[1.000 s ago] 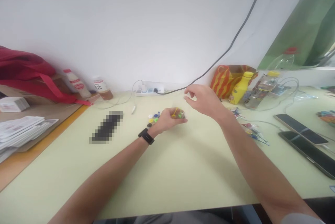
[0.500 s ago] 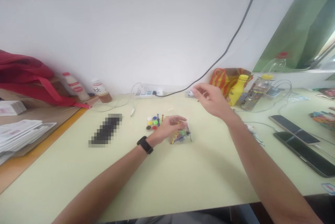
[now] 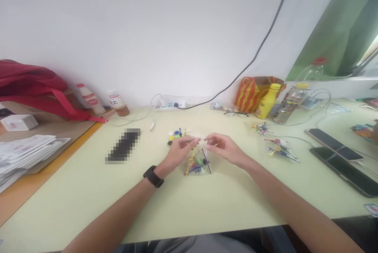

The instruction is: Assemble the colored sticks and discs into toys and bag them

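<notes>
Head view: a small clear bag (image 3: 198, 163) holds a jumble of coloured picks, yellow, green, blue and black. Both the left hand (image 3: 180, 148) and the right hand (image 3: 225, 148) pinch its top edge, fingertips closed on the plastic. The bag hangs just below and between the fingers, low over the table (image 3: 206, 205). More filled bags (image 3: 279, 148) lie well beyond the right fingers.

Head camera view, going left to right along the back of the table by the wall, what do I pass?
Red bag → white bottle with red cap → brown drink bottle → white power strip → yellow bottle → clear bottle with yellow cap.
</notes>
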The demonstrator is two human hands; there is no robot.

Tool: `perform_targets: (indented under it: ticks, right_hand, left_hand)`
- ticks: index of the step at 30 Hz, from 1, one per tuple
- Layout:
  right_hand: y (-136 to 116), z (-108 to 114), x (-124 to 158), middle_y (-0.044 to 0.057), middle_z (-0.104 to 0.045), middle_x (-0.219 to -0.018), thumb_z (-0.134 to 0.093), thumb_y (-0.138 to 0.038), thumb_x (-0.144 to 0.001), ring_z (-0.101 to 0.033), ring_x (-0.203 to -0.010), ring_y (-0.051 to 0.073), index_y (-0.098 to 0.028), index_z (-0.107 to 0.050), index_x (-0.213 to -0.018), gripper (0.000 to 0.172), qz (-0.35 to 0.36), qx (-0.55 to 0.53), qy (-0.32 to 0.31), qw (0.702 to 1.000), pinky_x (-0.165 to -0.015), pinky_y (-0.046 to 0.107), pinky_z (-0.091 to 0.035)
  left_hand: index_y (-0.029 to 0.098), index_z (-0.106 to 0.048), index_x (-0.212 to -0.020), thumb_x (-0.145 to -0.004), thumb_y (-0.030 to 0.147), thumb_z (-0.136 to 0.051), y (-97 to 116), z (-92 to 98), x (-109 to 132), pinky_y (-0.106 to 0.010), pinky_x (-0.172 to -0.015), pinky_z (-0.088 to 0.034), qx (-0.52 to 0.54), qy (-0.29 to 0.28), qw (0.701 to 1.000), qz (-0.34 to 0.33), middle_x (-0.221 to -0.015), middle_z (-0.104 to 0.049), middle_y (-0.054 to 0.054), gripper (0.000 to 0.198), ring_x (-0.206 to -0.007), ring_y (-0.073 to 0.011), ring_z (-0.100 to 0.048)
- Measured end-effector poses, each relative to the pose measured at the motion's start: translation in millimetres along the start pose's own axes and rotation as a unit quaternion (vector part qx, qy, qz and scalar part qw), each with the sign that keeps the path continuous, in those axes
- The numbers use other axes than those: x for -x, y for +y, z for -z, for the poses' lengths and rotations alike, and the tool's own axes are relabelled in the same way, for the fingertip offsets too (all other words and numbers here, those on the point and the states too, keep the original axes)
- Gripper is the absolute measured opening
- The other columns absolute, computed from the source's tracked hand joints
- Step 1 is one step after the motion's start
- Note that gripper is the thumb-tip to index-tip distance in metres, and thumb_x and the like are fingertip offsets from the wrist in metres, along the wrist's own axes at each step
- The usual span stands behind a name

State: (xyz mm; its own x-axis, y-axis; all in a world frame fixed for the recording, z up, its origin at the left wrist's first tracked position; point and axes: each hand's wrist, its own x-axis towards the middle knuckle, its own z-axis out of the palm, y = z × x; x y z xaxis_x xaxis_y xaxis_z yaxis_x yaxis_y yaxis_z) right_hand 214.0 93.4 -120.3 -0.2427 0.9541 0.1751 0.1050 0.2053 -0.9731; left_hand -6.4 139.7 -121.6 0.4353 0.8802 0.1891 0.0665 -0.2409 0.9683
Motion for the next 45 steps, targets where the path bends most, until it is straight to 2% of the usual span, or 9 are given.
perform_targets:
  ticks: [3, 7, 15, 18, 23, 30, 34, 40, 45]
  right_hand:
    - [2.6, -7.8, -0.9, 0.004, -0.071, -0.097, -0.078, -0.05, -0.084, -0.064, -0.09, 0.02, -0.021, -0.071, -0.102, 0.035, -0.011, -0.045, 0.027, 0.999, -0.083, 0.034, -0.05]
    - [8.1, -12.7, -1.5, 0.0, -0.065, -0.08, -0.081, -0.048, -0.08, -0.058, -0.076, 0.016, -0.019, -0.069, -0.085, 0.032, -0.017, -0.074, 0.051, 0.996, -0.074, 0.03, -0.046]
    - [7.5, -11.7, -1.3, 0.001, -0.065, -0.074, -0.076, -0.039, -0.079, -0.057, -0.073, 0.016, -0.019, -0.067, -0.072, 0.023, -0.029, -0.057, 0.02, 0.998, -0.074, 0.031, -0.047]
    - [6.6, -10.2, -0.4, 0.001, -0.065, -0.077, -0.075, -0.042, -0.081, -0.059, -0.076, 0.017, -0.02, -0.066, -0.075, 0.024, -0.029, -0.07, 0.031, 0.997, -0.076, 0.032, -0.048]
    - [6.3, -9.4, -0.3, 0.002, -0.067, -0.079, -0.07, -0.042, -0.082, -0.061, -0.078, 0.018, -0.021, -0.066, -0.078, 0.022, -0.027, -0.084, 0.056, 0.995, -0.078, 0.032, -0.049]
    - [4.1, -15.2, -0.3, 0.001, -0.064, -0.077, -0.068, -0.035, -0.08, -0.058, -0.074, 0.016, -0.02, -0.064, -0.073, 0.017, -0.016, -0.078, 0.045, 0.996, -0.074, 0.031, -0.048]
    - [1.8, -15.4, 1.0, 0.001, -0.064, -0.071, -0.065, -0.036, -0.083, -0.059, -0.067, 0.015, -0.02, -0.064, -0.074, 0.019, -0.044, -0.054, 0.033, 0.997, -0.069, 0.031, -0.049]
    - [0.0, -8.9, 2.1, 0.001, -0.065, -0.066, -0.068, -0.038, -0.084, -0.061, -0.061, 0.016, -0.02, -0.065, -0.075, 0.02, -0.054, -0.076, 0.043, 0.995, -0.064, 0.031, -0.05]
    - [4.0, -9.4, 1.2, 0.003, -0.07, -0.085, -0.077, -0.044, -0.08, -0.065, -0.079, 0.019, -0.02, -0.071, -0.085, 0.025, -0.032, -0.083, 0.034, 0.995, -0.075, 0.032, -0.051]
  left_hand:
    - [0.018, -0.082, -0.103, -0.094, 0.046, -0.068, -7.8, -5.6, 1.6, -0.034, -0.088, -0.052, 0.003, 0.008, 1.0, -0.023, -0.102, -0.078, -0.009, 0.032, -0.096, -0.0235, -0.07]
    - [0.019, -0.082, -0.105, -0.096, 0.045, -0.065, -9.3, -14.1, 4.8, -0.033, -0.086, -0.051, -0.019, -0.004, 0.998, -0.054, -0.104, -0.077, -0.009, 0.032, -0.097, -0.0233, -0.069]
    - [0.018, -0.079, -0.082, -0.095, 0.044, -0.067, -5.1, -11.5, 7.6, -0.031, -0.088, -0.049, -0.01, 0.052, 0.997, -0.054, -0.099, -0.077, -0.007, 0.032, -0.097, -0.0219, -0.067]
    - [0.017, -0.079, -0.081, -0.094, 0.047, -0.068, -4.7, -10.7, 7.6, -0.03, -0.081, -0.049, 0.008, 0.061, 0.998, -0.026, -0.097, -0.076, -0.007, 0.034, -0.088, -0.0193, -0.065]
    - [0.018, -0.083, -0.097, -0.091, 0.048, -0.071, -5.4, -14.3, 8.2, -0.027, -0.069, -0.046, 0.027, 0.069, 0.997, -0.011, -0.08, -0.07, -0.003, 0.033, -0.072, -0.0154, -0.057]
    - [0.018, -0.082, -0.089, -0.094, 0.046, -0.069, -9.2, -16.9, 9.1, -0.026, -0.074, -0.045, 0.034, 0.097, 0.994, -0.022, -0.094, -0.073, -0.005, 0.031, -0.081, -0.0161, -0.06]
    - [0.019, -0.083, -0.099, -0.094, 0.048, -0.068, -8.3, -16.3, 9.1, -0.027, -0.072, -0.044, 0.03, 0.109, 0.993, -0.019, -0.085, -0.071, -0.004, 0.032, -0.074, -0.0148, -0.055]
    - [0.017, -0.081, -0.088, -0.09, 0.049, -0.071, 0.3, -14.8, 9.7, -0.028, -0.07, -0.045, 0.033, 0.095, 0.995, -0.016, -0.094, -0.074, -0.006, 0.033, -0.071, -0.0144, -0.054]
    - [0.018, -0.082, -0.086, -0.088, 0.048, -0.073, 5.5, -18.8, 11.4, -0.03, -0.073, -0.048, 0.025, 0.087, 0.996, -0.009, -0.082, -0.074, -0.005, 0.031, -0.075, -0.0181, -0.061]
